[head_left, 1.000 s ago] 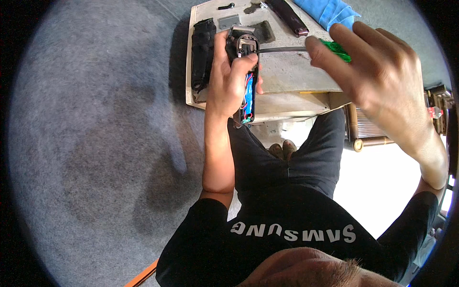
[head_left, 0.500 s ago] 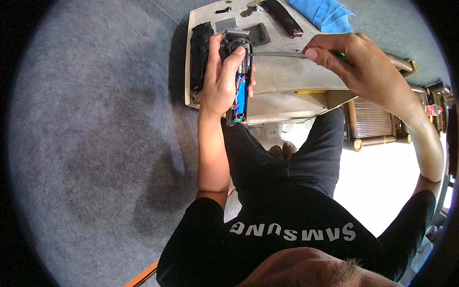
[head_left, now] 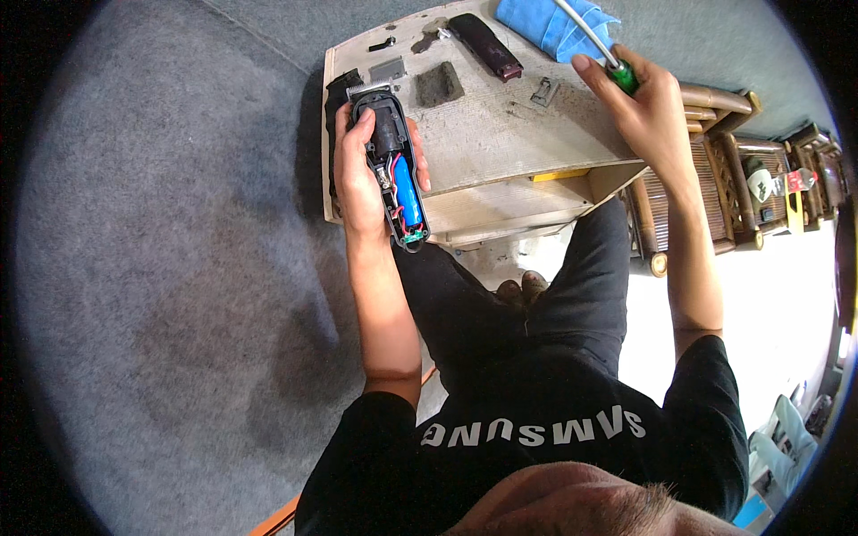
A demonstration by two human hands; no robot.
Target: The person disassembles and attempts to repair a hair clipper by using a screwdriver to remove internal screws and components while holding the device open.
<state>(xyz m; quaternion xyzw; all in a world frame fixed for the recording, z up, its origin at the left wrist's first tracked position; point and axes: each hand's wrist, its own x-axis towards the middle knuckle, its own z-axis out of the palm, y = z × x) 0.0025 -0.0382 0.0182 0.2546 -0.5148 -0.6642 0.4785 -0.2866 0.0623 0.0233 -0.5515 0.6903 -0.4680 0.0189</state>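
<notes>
My left hand (head_left: 359,170) is wrapped round an opened hair clipper (head_left: 387,128), which shows its metal blade, dark motor, blue battery, wires and small green board. My right hand (head_left: 643,112) grips a screwdriver (head_left: 590,34) by its green handle, its shaft pointing up and left over a folded blue cloth (head_left: 527,27). Between my hands, on the wooden stand (head_left: 527,143), lie a dark maroon casing (head_left: 484,46), a small metal piece (head_left: 543,92), a grey plate (head_left: 388,71), a small black part (head_left: 380,44) and a dark worn square (head_left: 438,84).
A black pouch (head_left: 342,83) lies at the stand's left edge, partly hidden by my left hand. The stand has an open shelf (head_left: 509,205). Grey carpet (head_left: 179,268) spreads to the left. Bamboo furniture (head_left: 697,188) holding a bottle (head_left: 798,181) is at the right.
The screwdriver's shaft has left the clipper and swung up toward the cloth, with my right hand moved slightly up. My left hand has shifted down-left with the clipper.
</notes>
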